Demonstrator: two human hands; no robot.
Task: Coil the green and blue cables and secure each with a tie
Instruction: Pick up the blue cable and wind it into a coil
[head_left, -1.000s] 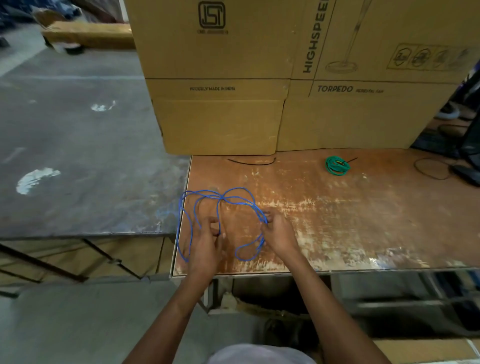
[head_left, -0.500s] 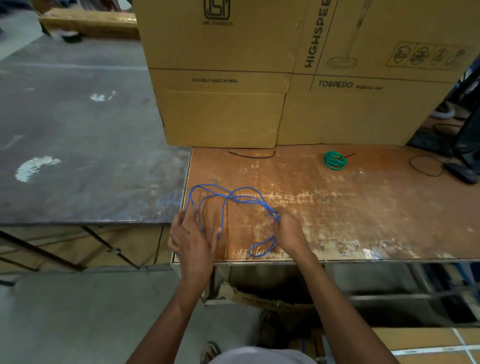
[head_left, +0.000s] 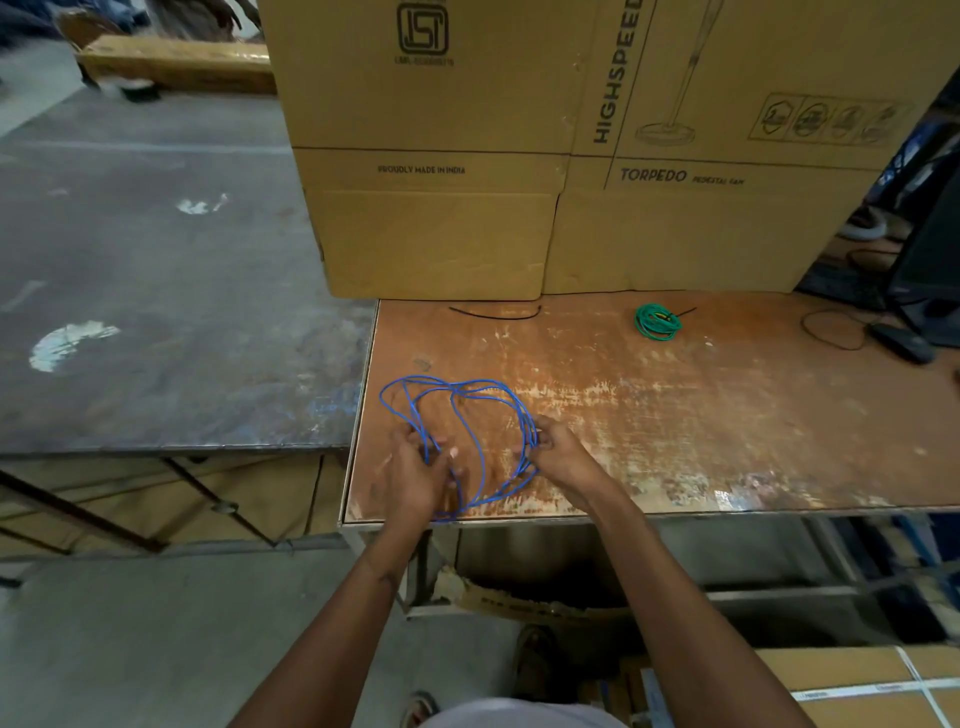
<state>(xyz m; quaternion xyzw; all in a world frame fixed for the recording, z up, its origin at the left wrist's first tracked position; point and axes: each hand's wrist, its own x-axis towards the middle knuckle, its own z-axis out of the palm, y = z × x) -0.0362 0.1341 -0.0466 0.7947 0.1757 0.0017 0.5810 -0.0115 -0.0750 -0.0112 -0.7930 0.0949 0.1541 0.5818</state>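
From the head camera, both bare forearms reach forward from the bottom of the frame onto the near left corner of a worn, orange-brown plywood tabletop (head_left: 675, 415). The left hand (head_left: 418, 475) lies back-up with its fingers curled around several strands of the blue cable (head_left: 457, 387), gripping the left side of the loose loops close to the table's front edge. The right hand (head_left: 563, 457) sits just to the right, wrist angled inward, thumb and fingers pinched around the bundle of strands on the loops' right side. Between and beyond the two hands the blue cable spreads in wide, uneven loops on the tabletop, one loop sagging toward the front edge. Well apart, toward the back of the table, the green cable (head_left: 657, 322) lies as a small tight coil with a thin black tail poking out of it. A loose black cable tie (head_left: 493, 314) lies flat near the back edge, just in front of the big cardboard boxes (head_left: 519, 156) stacked there. A grey metal table (head_left: 156, 312) adjoins on the left.
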